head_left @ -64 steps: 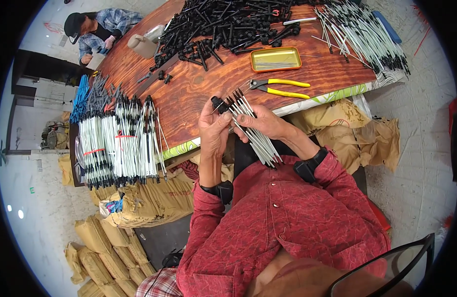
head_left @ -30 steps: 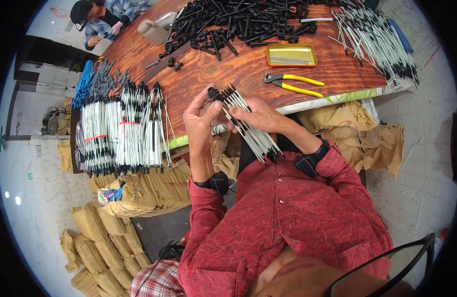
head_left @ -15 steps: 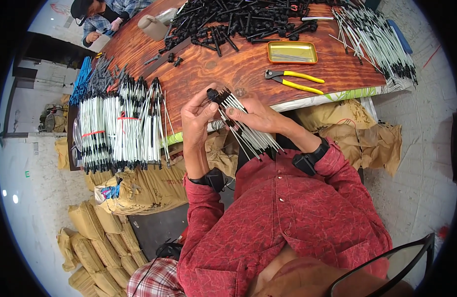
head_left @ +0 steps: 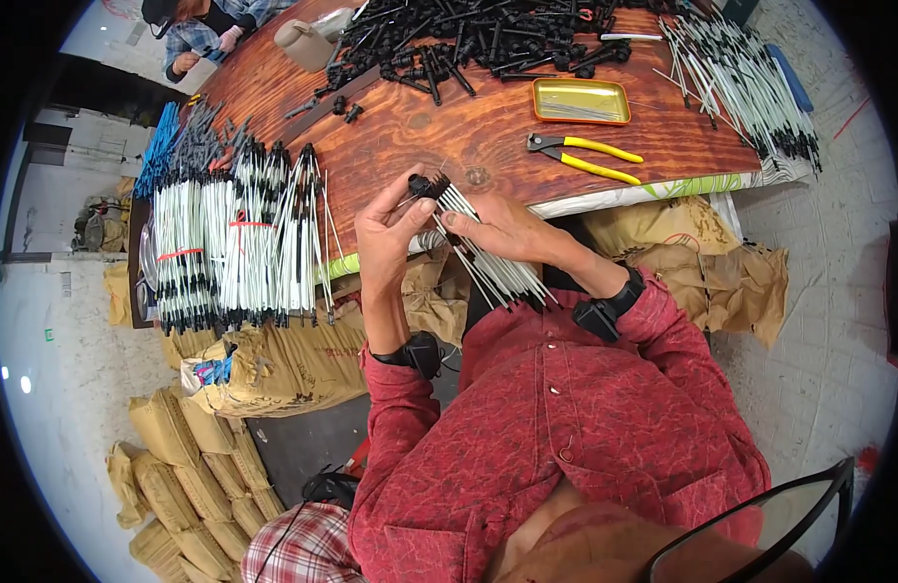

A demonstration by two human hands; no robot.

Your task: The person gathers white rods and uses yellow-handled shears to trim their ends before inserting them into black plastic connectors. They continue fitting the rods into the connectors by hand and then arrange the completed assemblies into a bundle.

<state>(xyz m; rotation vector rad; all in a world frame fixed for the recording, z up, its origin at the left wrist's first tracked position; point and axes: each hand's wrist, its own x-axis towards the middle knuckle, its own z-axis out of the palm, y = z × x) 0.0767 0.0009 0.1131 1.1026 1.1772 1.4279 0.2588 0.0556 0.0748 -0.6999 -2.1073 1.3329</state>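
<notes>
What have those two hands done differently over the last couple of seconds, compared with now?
Very little. Both hands kept their hold on the bundle of white rods with black tips; the left hand kept working its fingers at the black ends while the right hand steadied the shafts. The yellow-handled pliers, the yellow tray and the tied bundles on the wooden table stayed put.

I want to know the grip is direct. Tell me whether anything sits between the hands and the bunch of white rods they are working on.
Nothing visible does. The left hand pinches the black-capped end of the bunch of white rods, and the right hand wraps around the bunch itself. Both touch it directly, above the table edge, well apart from the yellow-handled pliers.
</notes>
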